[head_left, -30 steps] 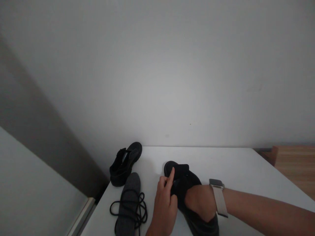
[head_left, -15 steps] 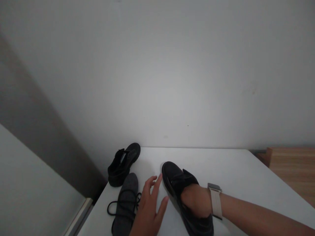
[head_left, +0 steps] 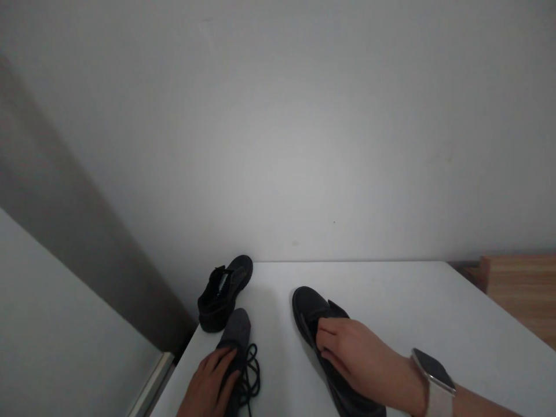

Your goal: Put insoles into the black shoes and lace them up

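A black shoe (head_left: 309, 310) lies on the white table (head_left: 412, 301), toe pointing away from me. My right hand (head_left: 360, 362), with a pale-strapped watch on the wrist, rests on top of its opening with the fingers curled over the tongue. My left hand (head_left: 208, 385) lies at the lower left with its fingers stretched flat on a grey insole (head_left: 237, 330). A loose black shoelace (head_left: 249, 376) is coiled beside that hand, partly on the insole. A second black shoe (head_left: 223, 292) sits at the table's far left corner.
A plain white wall rises right behind the table. The table's left edge drops to a dark gap and a pale surface (head_left: 52, 324) below. Wooden flooring (head_left: 521, 289) shows at the far right.
My left hand left the near shoe and moved down-left onto the grey insole. My right hand came out of the shoe's opening and now lies over its top.
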A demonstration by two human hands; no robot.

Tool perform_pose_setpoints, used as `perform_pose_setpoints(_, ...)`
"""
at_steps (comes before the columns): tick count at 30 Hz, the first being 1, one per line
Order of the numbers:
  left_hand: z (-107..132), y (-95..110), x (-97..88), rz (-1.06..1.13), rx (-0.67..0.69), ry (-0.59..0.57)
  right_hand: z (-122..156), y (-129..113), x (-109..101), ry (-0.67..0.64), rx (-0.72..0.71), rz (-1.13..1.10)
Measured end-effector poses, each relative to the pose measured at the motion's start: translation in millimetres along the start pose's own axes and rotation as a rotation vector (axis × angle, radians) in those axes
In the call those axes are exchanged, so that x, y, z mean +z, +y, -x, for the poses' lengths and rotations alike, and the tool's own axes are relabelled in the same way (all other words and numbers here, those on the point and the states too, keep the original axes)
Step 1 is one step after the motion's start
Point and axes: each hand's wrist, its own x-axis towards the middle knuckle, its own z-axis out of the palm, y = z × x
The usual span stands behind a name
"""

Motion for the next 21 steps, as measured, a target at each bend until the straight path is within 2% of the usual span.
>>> perform_pose_setpoints(3,3.0,-8.6,-4.9,0.024,0.042,0.009,8.7,-1.3,-11.2,0.268,-0.04,-0.046)
perform_pose_setpoints(4,4.1,-10.5,-7.1,0.022,0.04,-0.009,11.2,0.5,-12.2,0.305,-0.035,-0.044)
perform_pose_setpoints(6,5.5,-11.3,-10.8,-0.006,-0.004,-0.056,14.7,5.5,-10.5,0.258,-0.004,-0.038)
perform_pose_setpoints(10,2.7,-0.3,-16.6,-0.096,-0.134,-0.12,13.7,12.5,-2.1,0.039,0.044,-0.044)
perform_pose_setpoints(13,-2.6,12.8,-25.5,-0.122,-0.146,-0.147,9.9,11.1,-0.1,-0.014,0.059,-0.04)
perform_pose_setpoints(17,-8.7,19.8,-39.5,-0.097,-0.105,-0.191,7.7,6.4,-2.1,0.043,0.038,-0.048)
perform_pose_setpoints(19,-10.2,17.8,-43.4,-0.076,-0.097,-0.148,8.8,4.8,-3.8,0.107,0.025,-0.064)
perform_pose_setpoints(21,-10.8,16.3,-47.2,-0.048,-0.093,-0.053,11.4,3.2,-7.0,0.176,0.002,-0.089)
